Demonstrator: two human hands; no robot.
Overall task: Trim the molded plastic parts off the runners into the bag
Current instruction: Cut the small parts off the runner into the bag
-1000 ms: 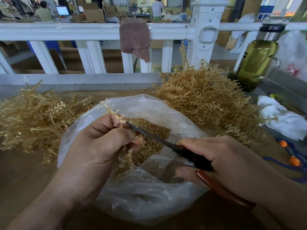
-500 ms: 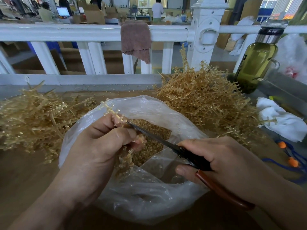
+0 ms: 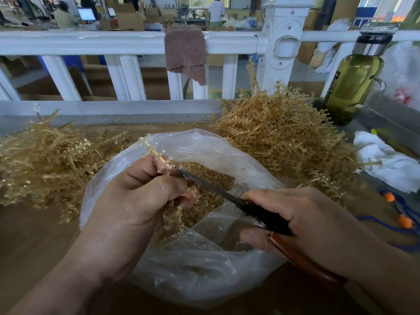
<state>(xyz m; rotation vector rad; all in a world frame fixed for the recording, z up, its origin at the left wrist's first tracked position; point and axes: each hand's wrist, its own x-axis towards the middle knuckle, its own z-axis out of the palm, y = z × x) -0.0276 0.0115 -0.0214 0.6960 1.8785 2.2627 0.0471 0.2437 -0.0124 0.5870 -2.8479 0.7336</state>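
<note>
Runner (image 3: 155, 153) in left hand (image 3: 136, 201) showing amber; cutter (image 3: 261, 211) in right hand (image 3: 318, 223) showing black, red-brown handle; bag (image 3: 204, 280) showing clear.

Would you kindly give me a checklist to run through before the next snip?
1. The left hand grips the runner: ok.
2. The right hand holds the scissors: ok.
3. The scissors' tips reach the runner: ok.
4. The open bag lies under the cut: ok.
5. The left thumb is clear of the blades: cannot tell.
</note>
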